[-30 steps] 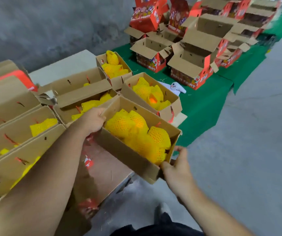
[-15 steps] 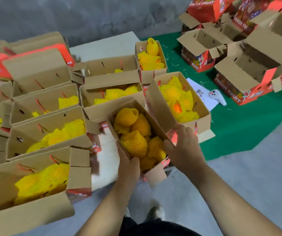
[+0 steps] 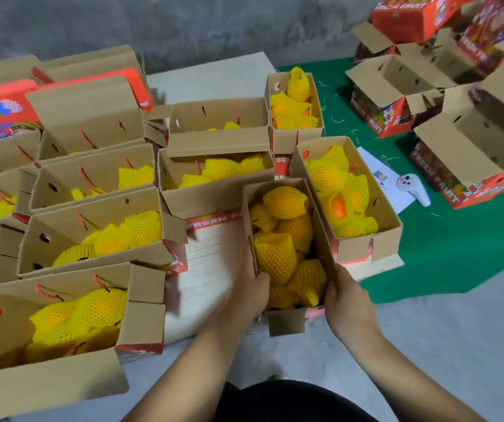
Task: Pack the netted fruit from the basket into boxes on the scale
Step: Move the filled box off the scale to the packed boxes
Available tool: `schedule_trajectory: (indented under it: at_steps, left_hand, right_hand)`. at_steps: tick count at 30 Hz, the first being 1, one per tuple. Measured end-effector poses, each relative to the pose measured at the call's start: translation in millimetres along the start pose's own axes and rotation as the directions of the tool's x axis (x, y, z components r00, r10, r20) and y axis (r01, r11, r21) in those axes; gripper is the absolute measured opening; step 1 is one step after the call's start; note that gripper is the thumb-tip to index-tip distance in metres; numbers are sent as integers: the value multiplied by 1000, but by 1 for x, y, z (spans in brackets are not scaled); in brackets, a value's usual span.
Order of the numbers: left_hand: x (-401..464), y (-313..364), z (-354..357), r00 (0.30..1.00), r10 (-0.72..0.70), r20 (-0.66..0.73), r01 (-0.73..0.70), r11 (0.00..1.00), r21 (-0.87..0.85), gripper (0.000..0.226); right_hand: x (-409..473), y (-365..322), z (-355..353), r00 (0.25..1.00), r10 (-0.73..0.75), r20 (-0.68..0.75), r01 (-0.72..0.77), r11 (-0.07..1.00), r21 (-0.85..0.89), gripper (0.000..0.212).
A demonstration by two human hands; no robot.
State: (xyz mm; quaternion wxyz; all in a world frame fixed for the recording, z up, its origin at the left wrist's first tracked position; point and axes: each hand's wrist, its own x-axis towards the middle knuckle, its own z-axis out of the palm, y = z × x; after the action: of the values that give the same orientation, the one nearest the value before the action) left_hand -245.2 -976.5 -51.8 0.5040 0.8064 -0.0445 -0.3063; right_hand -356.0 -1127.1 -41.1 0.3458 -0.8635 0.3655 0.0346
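Filled boxes, 9 o'clock: rows of open cardboard boxes (image 3: 92, 239) on a pale board (image 3: 214, 263), each holding fruit in yellow foam netting.
Left hand (image 3: 249, 292): curled round the near left wall of the held box, thumb over the rim.
Held box (image 3: 284, 322): at centre, open, long axis toward 12 o'clock, near end flap folded down; packed with netted fruit (image 3: 275, 257).
Right hand (image 3: 346, 300): grips the near right corner of the held box.
Neighbour box (image 3: 366, 248), 2 o'clock: touching the held box, netted fruit inside, one orange skin showing.
Empty boxes (image 3: 397, 80), 1 o'clock: red-printed, flaps open, on a green cloth (image 3: 457, 254).
Controller (image 3: 413, 188): white, on paper, on the cloth.
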Motion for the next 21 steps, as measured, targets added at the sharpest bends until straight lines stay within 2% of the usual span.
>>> schedule_trajectory:
  at_steps: [3,6,8,10,13,16,21]
  left_hand:
    - [13,14,-7,1000,18,-5,-18,1000,-9,76]
    - [21,20,-14,998,-13,55,15,999,-34,75]
    - [20,16,-23,998,-42,51,47,994,-95,58]
    - [17,6,-37,998,-57,-30,54,994,-91,36]
    - [19,0,-63,983,39,-181,-60,992,-114,36]
    - [40,15,-88,962,98,-254,-137,981,-141,20]
    - [75,44,-109,939,189,-286,-214,975,-57,25]
  right_hand:
    - [21,-13,-1,999,36,-7,-36,999,1,45]
    - [32,-23,-5,997,75,30,-76,997,25,44]
    - [25,-31,-3,996,7,-88,-10,999,-44,45]
    - [18,-44,2,969,-68,-239,35,989,-141,58]
    - [34,-74,7,921,-187,-341,152,980,-126,60]
    - [63,-103,4,927,-226,-299,196,972,-127,56]
    - [90,-123,4,951,-228,-209,236,972,14,51]
